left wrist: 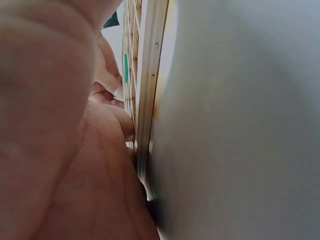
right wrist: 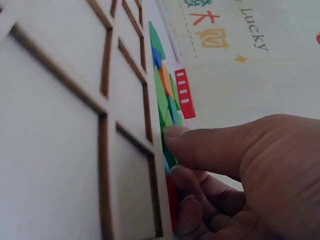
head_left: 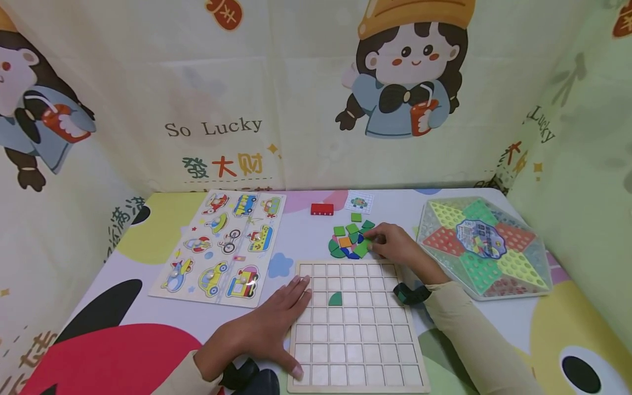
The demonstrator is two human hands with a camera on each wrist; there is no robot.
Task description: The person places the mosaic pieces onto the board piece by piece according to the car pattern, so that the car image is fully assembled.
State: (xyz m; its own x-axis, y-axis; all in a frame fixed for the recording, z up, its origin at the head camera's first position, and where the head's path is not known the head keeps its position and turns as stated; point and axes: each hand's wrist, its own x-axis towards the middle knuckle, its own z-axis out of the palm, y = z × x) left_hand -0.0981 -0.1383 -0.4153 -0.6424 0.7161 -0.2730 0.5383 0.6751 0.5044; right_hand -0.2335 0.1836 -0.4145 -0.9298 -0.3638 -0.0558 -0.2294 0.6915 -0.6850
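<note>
Nearby, vehicle puzzle (head_left: pixel 219 245) (checkers board (head_left: pixel 484 247) opposite)

Bare tabletop (head_left: pixel 301 233) between vehicle puzzle (head_left: pixel 222 244) and tile pile (head_left: pixel 351 240)

The grid board (head_left: pixel 355 323) is pale, unpainted wood, ruled into plain squares by darker lines, and one cell carries a dark green quarter-round piece (head_left: pixel 336 299). The loose tiles (head_left: pixel 351 240) beyond it are mostly bright green, with orange, blue, pink and darker green among them. A red block (head_left: pixel 322 209) with small white marks lies farther back. The vehicle puzzle (head_left: pixel 222 247) is cream, printed with red, yellow, blue and green cartoon cars. The star board (head_left: pixel 481 247) has red, green and yellow dotted points around a blue centre. The counter (head_left: pixel 306 233) is whitish with yellow, red, black and pink patches.
</note>
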